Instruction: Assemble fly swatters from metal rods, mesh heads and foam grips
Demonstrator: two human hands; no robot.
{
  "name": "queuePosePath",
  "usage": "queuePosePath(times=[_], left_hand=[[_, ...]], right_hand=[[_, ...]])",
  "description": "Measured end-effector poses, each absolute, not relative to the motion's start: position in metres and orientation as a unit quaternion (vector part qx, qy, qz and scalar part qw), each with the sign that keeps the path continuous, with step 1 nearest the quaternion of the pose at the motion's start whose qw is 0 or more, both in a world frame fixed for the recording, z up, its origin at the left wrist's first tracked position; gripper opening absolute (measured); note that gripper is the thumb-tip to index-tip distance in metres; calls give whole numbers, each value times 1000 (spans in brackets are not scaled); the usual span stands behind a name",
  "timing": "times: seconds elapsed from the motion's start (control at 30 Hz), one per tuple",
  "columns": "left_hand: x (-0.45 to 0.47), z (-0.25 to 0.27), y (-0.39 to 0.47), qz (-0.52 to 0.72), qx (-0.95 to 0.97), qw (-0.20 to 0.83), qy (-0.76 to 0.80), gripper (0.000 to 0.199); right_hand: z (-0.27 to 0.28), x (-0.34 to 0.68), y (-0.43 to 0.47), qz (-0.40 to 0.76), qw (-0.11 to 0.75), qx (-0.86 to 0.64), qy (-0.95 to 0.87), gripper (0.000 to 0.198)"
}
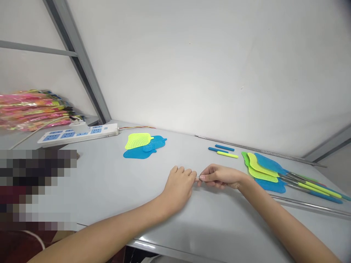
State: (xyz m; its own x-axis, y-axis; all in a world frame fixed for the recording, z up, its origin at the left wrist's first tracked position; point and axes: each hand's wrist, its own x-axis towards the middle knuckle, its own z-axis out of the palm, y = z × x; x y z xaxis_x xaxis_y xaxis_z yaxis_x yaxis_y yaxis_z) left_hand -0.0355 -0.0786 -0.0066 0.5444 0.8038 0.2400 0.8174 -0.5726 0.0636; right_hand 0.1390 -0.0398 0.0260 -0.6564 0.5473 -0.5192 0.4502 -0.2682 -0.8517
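While resting low on the grey table (109, 190), left hand (178, 186) curled into a loose fist, knuckles up, forearm reaching in from the lower left. Right hand (219, 177) brought in from the lower right, wrist bent inward, thumb and forefinger pinched narrow on a thin metal rod (197, 178). Rod held between the two hands, just above the tabletop at centre; only a short silvery stub visible, left fingertips closed on its other end. Just beside the right wrist: stack of finished swatters (264, 170) in green, yellow and blue, handles pointing right. Beyond the hands: three loose plastic handles (225, 151), two blue and one yellow. Further left: loose swatter heads (144, 144), yellow over blue. Near the back left: white power strip (79, 134). Well apart, far left: bundle of wrapped packs (30, 109).
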Motion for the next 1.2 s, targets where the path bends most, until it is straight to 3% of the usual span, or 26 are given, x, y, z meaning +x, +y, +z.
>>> queuePosePath(times=[0.6,0.93,1.2], left_hand=[[-38,7,-72,-181,-891,-24,-416,27],[-42,8,-63,-202,-897,-77,-387,26],[-45,9,-59,-235,-864,-113,-431,27]], right_hand=[[26,147,-42,673,62,-410,-612,33],[44,167,-37,551,-66,-461,-692,48],[66,189,-37,511,-55,-510,-690,43]])
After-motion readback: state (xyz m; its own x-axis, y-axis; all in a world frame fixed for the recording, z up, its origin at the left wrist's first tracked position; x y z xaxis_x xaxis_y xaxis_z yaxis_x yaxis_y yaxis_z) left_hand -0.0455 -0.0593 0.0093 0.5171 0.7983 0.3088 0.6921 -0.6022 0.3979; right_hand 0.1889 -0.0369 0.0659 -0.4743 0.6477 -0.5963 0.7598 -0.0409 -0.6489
